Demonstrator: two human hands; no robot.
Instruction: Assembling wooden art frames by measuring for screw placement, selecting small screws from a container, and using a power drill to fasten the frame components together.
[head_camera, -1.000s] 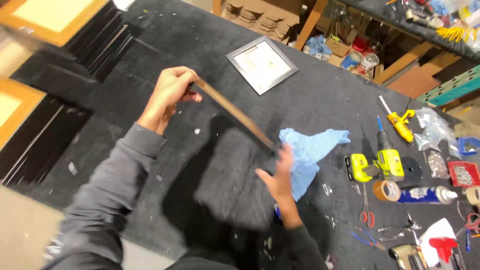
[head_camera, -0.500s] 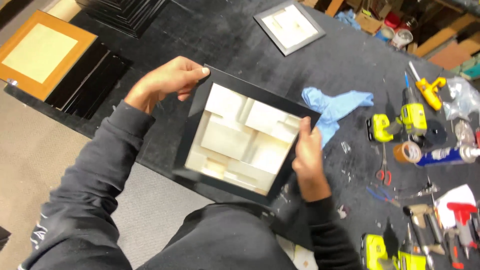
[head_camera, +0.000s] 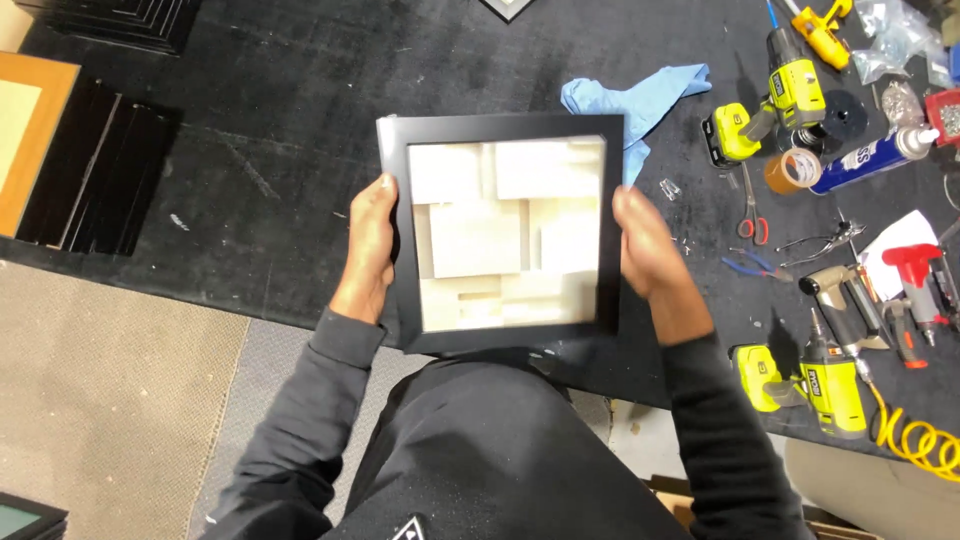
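Frame now face-up and squared to the body; half a second ago it was tilted, a second ago edge-on.

Left hand (head_camera: 368, 240) clamps the left rail of the black shadow-box frame (head_camera: 503, 232), cream blocks inside; right hand (head_camera: 645, 245) clamps the right rail.

Open black bench (head_camera: 270, 130) left of the hands. Right is tight: blue cloth (head_camera: 625, 100), drill (head_camera: 770, 105), tape roll (head_camera: 788, 170).
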